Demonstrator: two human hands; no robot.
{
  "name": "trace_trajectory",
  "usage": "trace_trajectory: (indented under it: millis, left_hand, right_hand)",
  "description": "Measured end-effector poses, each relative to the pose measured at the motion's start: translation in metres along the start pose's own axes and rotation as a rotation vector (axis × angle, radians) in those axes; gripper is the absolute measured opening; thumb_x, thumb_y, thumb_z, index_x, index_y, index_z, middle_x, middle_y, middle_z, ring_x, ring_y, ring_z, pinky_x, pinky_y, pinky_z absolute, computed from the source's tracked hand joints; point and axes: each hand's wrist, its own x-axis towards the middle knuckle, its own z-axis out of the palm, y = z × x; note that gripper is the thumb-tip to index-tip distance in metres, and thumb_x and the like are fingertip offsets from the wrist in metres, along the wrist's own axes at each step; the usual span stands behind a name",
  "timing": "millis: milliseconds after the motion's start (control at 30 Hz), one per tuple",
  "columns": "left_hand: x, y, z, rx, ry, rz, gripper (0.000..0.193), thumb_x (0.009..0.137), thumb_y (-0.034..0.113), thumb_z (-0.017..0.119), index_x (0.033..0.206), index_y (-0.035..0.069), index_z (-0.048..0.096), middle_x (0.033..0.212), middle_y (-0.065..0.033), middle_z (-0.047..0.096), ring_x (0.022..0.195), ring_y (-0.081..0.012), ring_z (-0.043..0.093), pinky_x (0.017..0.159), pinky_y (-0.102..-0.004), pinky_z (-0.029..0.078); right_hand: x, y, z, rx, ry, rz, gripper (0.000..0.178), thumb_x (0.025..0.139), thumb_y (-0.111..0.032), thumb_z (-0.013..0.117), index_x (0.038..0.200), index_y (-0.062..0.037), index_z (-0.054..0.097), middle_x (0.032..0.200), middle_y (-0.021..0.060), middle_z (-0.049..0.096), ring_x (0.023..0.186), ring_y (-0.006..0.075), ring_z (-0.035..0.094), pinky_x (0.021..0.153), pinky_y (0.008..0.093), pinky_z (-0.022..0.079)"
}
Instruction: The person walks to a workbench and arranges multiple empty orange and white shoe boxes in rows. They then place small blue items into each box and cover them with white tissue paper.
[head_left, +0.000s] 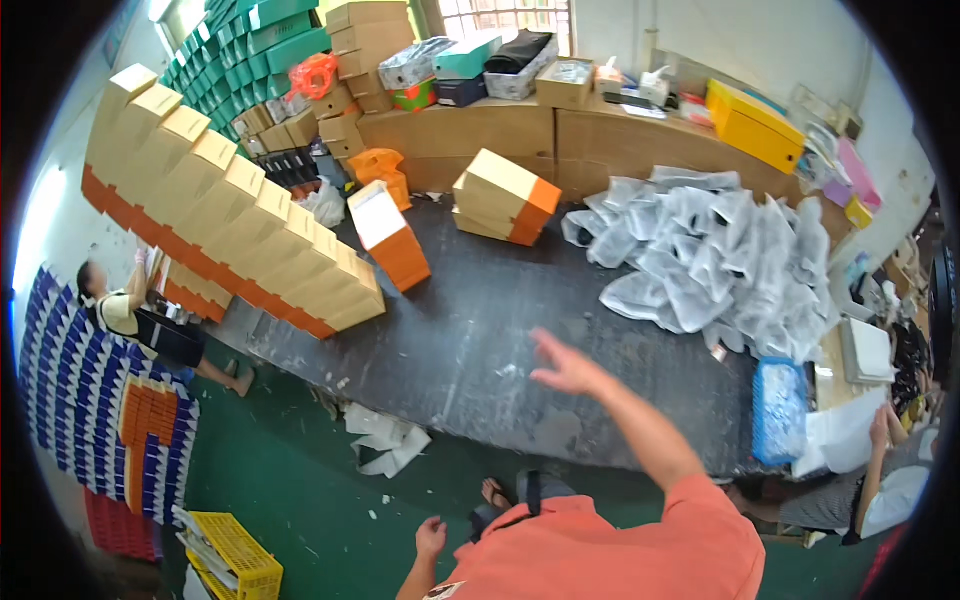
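The head view showed the bare right hand [572, 370] mid-frame, fingers spread, apart from stacked tan-and-orange cardboard boxes [505, 195] at upper centre; the lower-centre left hand's [431, 539] finger spread I couldn't tell.

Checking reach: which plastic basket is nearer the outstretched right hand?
The blue basket at the right end of the dark table. The other, the yellow basket, stands lower left on the green floor, farther from the right hand.
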Motion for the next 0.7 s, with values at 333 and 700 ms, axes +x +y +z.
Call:
trace_trajectory:
  millis: [333,700]
  left_hand:
    - [0.276,0.418,-0.170,0.285,0.422,0.701,0.052,0.085,0.014,0.069,0.134,0.004,0.054,0.140,-0.0207,0.049,0.133,-0.0398,0.044,0.110,-0.0465,0.038]
    - [0.522,0.569,-0.180,0.685,0.550,0.565,0.050,0.080,0.019,0.075,0.127,0.011,0.058,0.126,-0.0130,0.064,0.110,-0.0324,0.063,0.091,-0.0432,0.052]
  right_hand:
    - [0.357,0.126,-0.236,-0.795,0.052,0.276,0.136,0.051,-0.044,0.092,0.159,-0.0177,0.014,0.159,0.0320,0.018,0.147,0.0480,0.018,0.120,0.0519,0.022]
    - [0.408,0.185,-0.222,-0.659,0.254,0.047,0.123,0.054,-0.030,0.090,0.157,-0.0203,0.023,0.148,0.0248,0.031,0.132,0.0460,0.035,0.112,0.0507,0.036]
